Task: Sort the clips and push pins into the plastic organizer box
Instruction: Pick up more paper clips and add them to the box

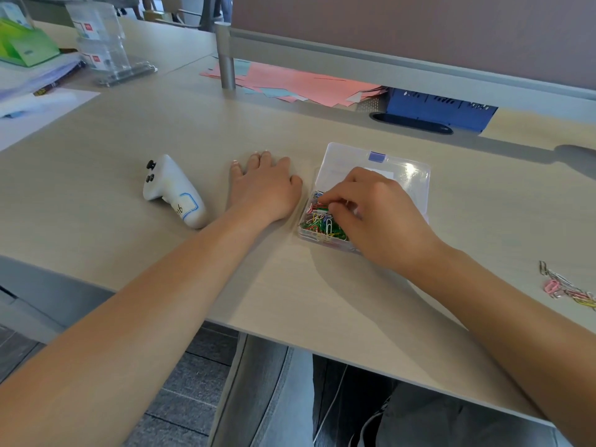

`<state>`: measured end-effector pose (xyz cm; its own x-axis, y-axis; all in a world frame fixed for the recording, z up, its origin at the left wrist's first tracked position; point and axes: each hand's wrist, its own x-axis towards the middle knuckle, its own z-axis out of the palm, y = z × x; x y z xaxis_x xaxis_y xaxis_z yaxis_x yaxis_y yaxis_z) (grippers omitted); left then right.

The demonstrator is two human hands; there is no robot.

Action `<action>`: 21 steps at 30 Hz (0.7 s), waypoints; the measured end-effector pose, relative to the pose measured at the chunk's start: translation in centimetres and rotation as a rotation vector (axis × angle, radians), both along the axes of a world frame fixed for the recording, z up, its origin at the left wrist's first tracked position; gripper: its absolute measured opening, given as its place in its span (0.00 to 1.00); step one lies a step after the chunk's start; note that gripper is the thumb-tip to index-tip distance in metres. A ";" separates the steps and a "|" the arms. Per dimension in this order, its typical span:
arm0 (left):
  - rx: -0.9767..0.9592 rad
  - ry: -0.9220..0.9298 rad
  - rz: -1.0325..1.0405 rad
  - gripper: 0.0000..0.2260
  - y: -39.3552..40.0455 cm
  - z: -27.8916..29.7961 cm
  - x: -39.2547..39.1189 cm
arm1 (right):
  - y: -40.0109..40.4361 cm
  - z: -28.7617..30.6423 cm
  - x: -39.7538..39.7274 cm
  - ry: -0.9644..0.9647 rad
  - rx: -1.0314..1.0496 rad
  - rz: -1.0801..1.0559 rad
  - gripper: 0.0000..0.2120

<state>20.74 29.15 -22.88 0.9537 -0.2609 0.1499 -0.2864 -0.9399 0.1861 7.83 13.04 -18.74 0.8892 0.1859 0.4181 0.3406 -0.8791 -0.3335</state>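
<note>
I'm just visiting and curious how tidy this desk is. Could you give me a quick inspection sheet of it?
Surface: pale wood desk, mostly bare near the hands.
Job's things: clear box, lid open, coloured clips inside; loose clips at the right edge. Push pins: nothing seen.
Clutter: white controller; pink papers; blue crate; green box on a paper stack.
Hands: left hand rests flat on the desk beside the box; right hand reaches into the box, fingers curled among the clips.
Cables: thin white cable under the desk.
Surroundings: partition behind the desk.
</note>
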 end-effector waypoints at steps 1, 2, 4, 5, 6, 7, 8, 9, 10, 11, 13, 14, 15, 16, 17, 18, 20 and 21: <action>0.000 0.004 0.002 0.23 0.0 0.0 0.0 | 0.1 0.0 -0.2 -0.013 0.013 0.025 0.13; -0.001 0.009 0.003 0.23 0.0 0.0 0.0 | 0.2 0.0 -0.5 -0.023 0.018 0.059 0.12; -0.004 0.016 0.006 0.24 0.0 0.0 0.0 | 0.4 0.0 -1.0 -0.031 0.006 0.119 0.10; -0.005 0.018 0.006 0.24 -0.1 0.0 0.0 | 0.6 0.0 -1.2 -0.034 -0.007 0.136 0.09; -0.006 0.020 0.006 0.24 -0.1 0.1 0.0 | 0.7 0.0 -1.3 -0.038 -0.018 0.145 0.08; -0.006 0.022 0.006 0.24 -0.1 0.1 -0.1 | 0.7 -0.1 -1.3 -0.041 -0.026 0.150 0.07; -0.007 0.025 0.006 0.24 -0.1 0.2 -0.1 | 0.8 -0.1 -1.4 -0.040 -0.033 0.155 0.07; -0.007 0.027 0.007 0.24 -0.1 0.2 -0.1 | 0.8 -0.2 -1.4 -0.036 -0.041 0.160 0.07; -0.009 0.027 0.007 0.24 -0.1 0.2 -0.2 | 0.7 -0.3 -1.3 -0.030 -0.049 0.161 0.07; -0.009 0.025 0.007 0.24 -0.1 0.2 -0.1 | 0.7 -0.4 -1.3 -0.025 -0.054 0.159 0.07; -0.008 0.020 0.007 0.24 0.0 0.2 -0.1 | 0.5 -0.5 -1.3 -0.023 -0.047 0.150 0.07; -0.007 0.019 0.008 0.24 0.0 0.2 -0.1 | 0.4 -0.5 -1.3 -0.025 -0.040 0.147 0.07; -0.005 0.019 0.009 0.24 0.0 0.2 -0.1 | 0.4 -0.5 -1.3 -0.027 -0.033 0.145 0.07; -0.005 0.021 0.008 0.24 0.0 0.2 -0.1 | 0.4 -0.4 -1.4 -0.030 -0.028 0.146 0.07; -0.006 0.023 0.007 0.24 0.0 0.2 -0.1 | 0.4 -0.4 -1.4 -0.031 -0.026 0.150 0.07; -0.008 0.026 0.005 0.24 0.0 0.2 -0.1 | 0.4 -0.3 -1.4 -0.031 -0.029 0.159 0.08; -0.013 0.031 0.004 0.24 0.0 0.1 -0.1 | 0.6 -0.4 -1.4 -0.033 -0.044 0.189 0.10; -0.015 0.031 0.005 0.24 0.0 0.1 -0.1 | 0.7 -0.4 -1.5 -0.032 -0.051 0.201 0.10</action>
